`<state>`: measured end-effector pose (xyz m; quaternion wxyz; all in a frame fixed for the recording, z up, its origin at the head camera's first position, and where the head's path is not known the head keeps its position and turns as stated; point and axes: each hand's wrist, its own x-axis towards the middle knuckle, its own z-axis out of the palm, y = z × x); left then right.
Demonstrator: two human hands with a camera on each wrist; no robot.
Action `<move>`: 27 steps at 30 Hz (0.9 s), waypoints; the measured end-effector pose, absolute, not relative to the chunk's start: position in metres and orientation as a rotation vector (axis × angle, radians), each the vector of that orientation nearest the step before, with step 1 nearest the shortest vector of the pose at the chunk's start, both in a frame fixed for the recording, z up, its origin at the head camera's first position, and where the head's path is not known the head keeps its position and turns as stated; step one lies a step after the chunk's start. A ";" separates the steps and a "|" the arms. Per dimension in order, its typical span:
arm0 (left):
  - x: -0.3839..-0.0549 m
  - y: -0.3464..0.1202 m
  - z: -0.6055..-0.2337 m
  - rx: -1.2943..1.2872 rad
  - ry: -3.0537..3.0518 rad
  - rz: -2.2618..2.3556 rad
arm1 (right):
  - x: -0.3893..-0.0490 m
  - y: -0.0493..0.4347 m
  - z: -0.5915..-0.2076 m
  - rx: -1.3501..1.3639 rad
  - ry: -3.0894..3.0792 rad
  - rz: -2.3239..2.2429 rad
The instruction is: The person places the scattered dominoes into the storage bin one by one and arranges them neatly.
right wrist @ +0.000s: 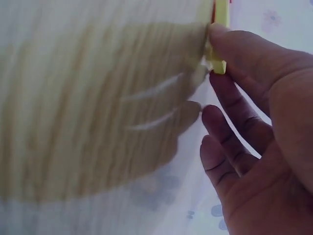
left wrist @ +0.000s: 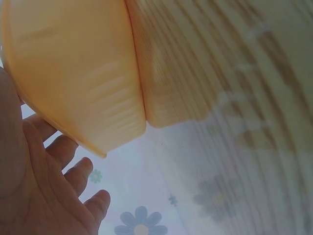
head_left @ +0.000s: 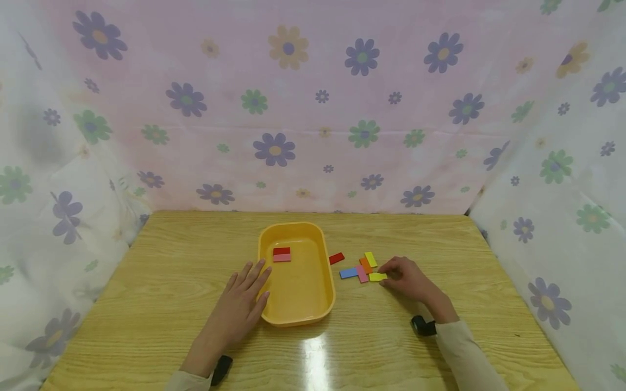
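Note:
My left hand [head_left: 242, 298] rests with straight fingers on the left rim of a yellow-orange plastic tray [head_left: 298, 321]. The left wrist view shows the fingers along the tray's edge [left wrist: 63, 134]. Inside the tray, a red block [head_left: 281, 251] and a pink block [head_left: 282, 258] lie side by side. On the right, my right hand [head_left: 408, 279] pinches the end of a yellow block [head_left: 376, 277] between thumb and finger, low over the table. In the right wrist view that yellow block [right wrist: 218, 64] shows at the fingertips, the other fingers loosely bent below.
Beside the pinched block lie a pink block [head_left: 362, 274], a blue block [head_left: 348, 273], an orange block [head_left: 365, 265] and another yellow block [head_left: 371, 259]. A dark red block [head_left: 337, 258] sits by the tray's right wall. Flowered cloth [head_left: 313, 108] hangs behind the wooden table [head_left: 171, 260].

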<state>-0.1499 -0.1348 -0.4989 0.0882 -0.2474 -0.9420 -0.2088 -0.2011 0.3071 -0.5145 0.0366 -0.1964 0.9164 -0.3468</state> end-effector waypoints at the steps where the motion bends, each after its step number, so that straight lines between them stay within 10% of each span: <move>1: -0.150 -0.135 -0.499 -0.737 -2.803 -0.622 | -0.199 0.307 -0.514 -0.576 2.809 -1.066; 27: -0.149 -0.135 -0.501 -0.732 -2.806 -0.635 | -0.168 0.266 -0.514 -0.266 2.532 -1.788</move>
